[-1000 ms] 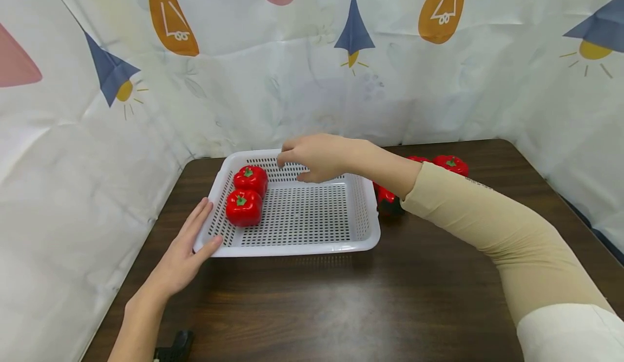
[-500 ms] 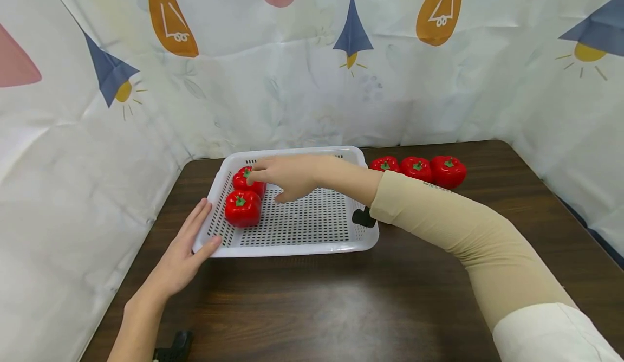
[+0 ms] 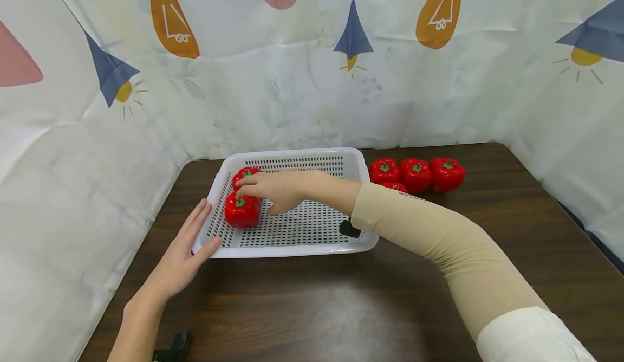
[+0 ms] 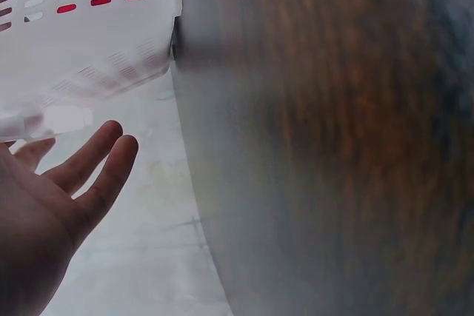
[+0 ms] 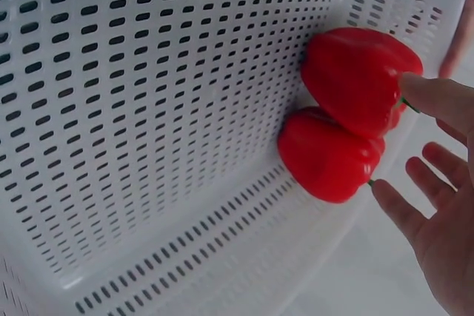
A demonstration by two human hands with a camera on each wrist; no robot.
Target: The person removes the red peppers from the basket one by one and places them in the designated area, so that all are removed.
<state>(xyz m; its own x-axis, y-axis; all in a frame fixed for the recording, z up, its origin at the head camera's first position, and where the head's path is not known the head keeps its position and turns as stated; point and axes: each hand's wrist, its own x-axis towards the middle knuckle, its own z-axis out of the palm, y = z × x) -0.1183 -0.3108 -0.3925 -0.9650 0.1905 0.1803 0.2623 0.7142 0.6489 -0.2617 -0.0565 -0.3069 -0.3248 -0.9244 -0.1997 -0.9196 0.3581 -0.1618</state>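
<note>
A white perforated plastic basket [image 3: 292, 252] sits on the table with two red bell peppers at its left end, the nearer pepper [image 3: 242, 214] in front of the farther pepper [image 3: 242, 176]. Above them is my right hand [image 3: 280, 189], fingers spread. In the right wrist view, its fingertips [image 5: 385, 194] come close to the green stems, and nothing is gripped. My left hand [image 3: 182, 256] lies along the basket's left rim with straight fingers and thumb apart. The left wrist view shows that palm [image 4: 37, 220] beside the basket's outer wall [image 4: 89, 35].
Several more red bell peppers [image 3: 416, 175] stand on the dark wooden table [image 3: 317, 308] right of the basket, partly behind the right sleeve [image 3: 429, 232]. A white printed curtain [image 3: 292, 96] closes off the back and sides.
My right hand has moved left and nearer, from over the basket's back to above the two peppers inside. The peppers on the right have come into fuller view. The left hand stays put.
</note>
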